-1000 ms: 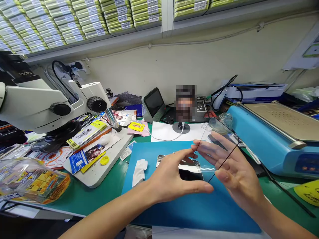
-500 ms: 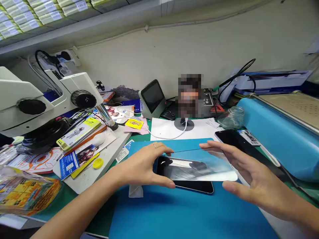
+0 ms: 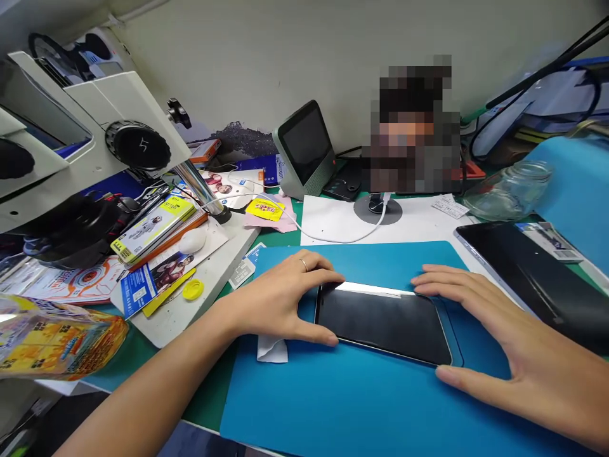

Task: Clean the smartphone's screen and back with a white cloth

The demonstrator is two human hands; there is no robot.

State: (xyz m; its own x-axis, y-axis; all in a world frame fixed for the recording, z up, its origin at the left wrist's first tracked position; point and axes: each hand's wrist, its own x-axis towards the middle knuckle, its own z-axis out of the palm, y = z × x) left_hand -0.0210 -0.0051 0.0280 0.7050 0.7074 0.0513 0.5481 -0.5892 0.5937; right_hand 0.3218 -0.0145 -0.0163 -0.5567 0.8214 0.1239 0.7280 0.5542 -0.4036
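A black-screened phone (image 3: 385, 320) lies flat on the blue mat (image 3: 371, 409) between my hands. Over it is a clear screen protector (image 3: 457, 346) with a thin black edge, jutting past the phone's right end. My left hand (image 3: 290, 298) spans the left end, thumb at the near edge and fingers at the far edge. At the right end, my right hand (image 3: 490, 336) holds the protector's edges between thumb and fingertips. Whether the protector touches the glass everywhere, I cannot tell. A small white wipe (image 3: 272, 350) lies beside my left wrist.
To the left stand a microscope (image 3: 124, 127), a stack of boxes (image 3: 155, 228) and a plastic-wrapped pack (image 3: 57, 343). A small display (image 3: 307, 143) stands at the back. A glass jar (image 3: 509, 190) and a larger dark device (image 3: 528, 279) lie on the right.
Both hands have lowered the screen protector from a tilt above the phone to lie over it. The camera view has moved closer and downward.
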